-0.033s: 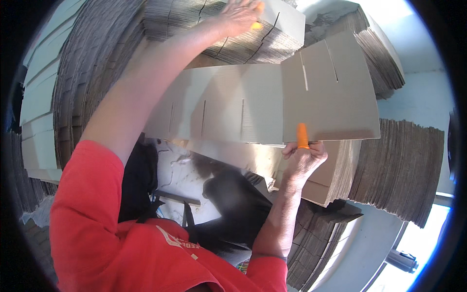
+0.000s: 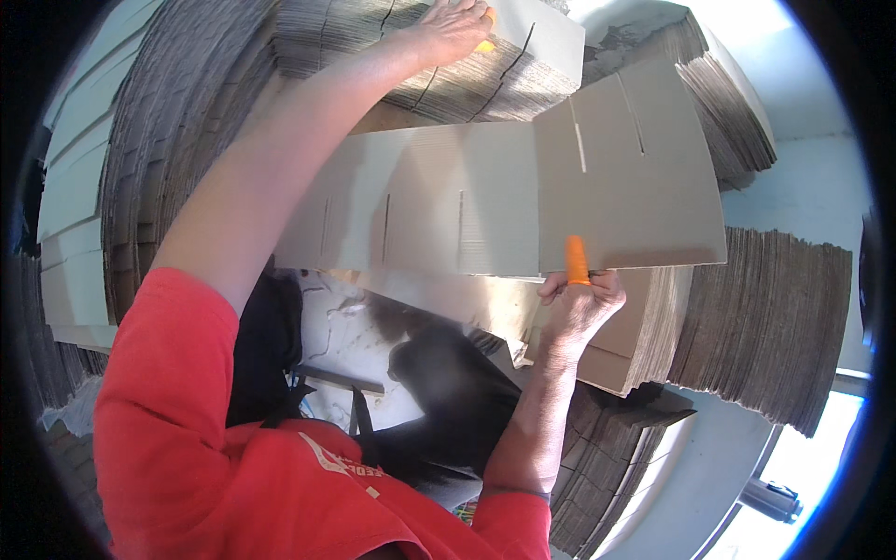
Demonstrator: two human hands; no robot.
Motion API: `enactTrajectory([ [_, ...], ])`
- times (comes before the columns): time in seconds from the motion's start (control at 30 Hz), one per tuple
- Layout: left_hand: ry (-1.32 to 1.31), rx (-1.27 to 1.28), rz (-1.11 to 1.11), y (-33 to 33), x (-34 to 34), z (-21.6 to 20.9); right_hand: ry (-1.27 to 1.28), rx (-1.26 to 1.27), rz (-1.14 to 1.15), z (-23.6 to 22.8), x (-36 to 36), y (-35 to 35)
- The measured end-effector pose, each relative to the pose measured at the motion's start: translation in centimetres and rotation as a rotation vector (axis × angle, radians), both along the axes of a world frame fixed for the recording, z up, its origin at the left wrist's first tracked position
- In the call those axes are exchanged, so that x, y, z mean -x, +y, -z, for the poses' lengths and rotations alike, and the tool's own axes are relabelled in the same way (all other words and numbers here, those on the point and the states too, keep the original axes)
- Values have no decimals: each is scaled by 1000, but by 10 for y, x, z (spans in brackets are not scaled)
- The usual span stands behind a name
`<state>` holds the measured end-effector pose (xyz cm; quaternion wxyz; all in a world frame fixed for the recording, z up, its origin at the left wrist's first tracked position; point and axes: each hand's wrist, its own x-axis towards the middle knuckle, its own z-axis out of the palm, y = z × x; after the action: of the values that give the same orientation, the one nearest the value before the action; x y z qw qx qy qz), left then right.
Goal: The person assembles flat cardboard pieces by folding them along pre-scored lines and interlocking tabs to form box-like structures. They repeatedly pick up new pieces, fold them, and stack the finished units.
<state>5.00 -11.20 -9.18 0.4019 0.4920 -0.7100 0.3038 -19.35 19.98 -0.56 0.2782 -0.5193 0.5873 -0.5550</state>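
My right hand (image 2: 583, 303) grips the lower edge of a slotted cardboard sheet (image 2: 625, 201). An orange finger cover (image 2: 577, 261) on one digit lies against the sheet's near face, and the other fingers are curled below and behind the edge. The sheet is creased, its right panel angled toward me and its long left part stretching behind my left forearm. Narrow slits run through both parts. At the top, my left hand (image 2: 453, 33) reaches over a stack of slotted cardboard (image 2: 541, 42), fingers apart, with orange and yellow covers at the tips. Nothing shows in its grasp.
Tall cardboard stacks stand at the left (image 2: 168, 140), far right (image 2: 765, 317) and upper right (image 2: 728, 103). Another stack (image 2: 625, 345) sits behind my right hand. My dark-clad legs (image 2: 448, 383) are below the sheet, above a pale stained floor (image 2: 327, 322).
The held cardboard sheet has shifted slightly left together with my right hand. My left hand has moved a little left and down over the stack.
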Motion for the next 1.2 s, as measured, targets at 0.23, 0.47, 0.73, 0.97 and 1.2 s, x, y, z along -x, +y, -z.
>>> enactTrajectory([
  [0.23, -286, -506, 350, 5, 23, -36, 54, -38, 30, 11, 13, 1],
  [0.47, -531, -207, 284, 61, 46, -70, 89, -53, 43, 9, 11, 2],
  [0.73, -630, -178, 462, 133, 73, -71, 6, -49, 37, 10, 13, 1],
  [0.97, -653, -122, 541, 176, 87, -73, 191, 44, 75, 18, 26, -1],
  [1.2, -383, -386, 826, 256, 102, -52, 137, 83, 168, -5, 14, 3],
])
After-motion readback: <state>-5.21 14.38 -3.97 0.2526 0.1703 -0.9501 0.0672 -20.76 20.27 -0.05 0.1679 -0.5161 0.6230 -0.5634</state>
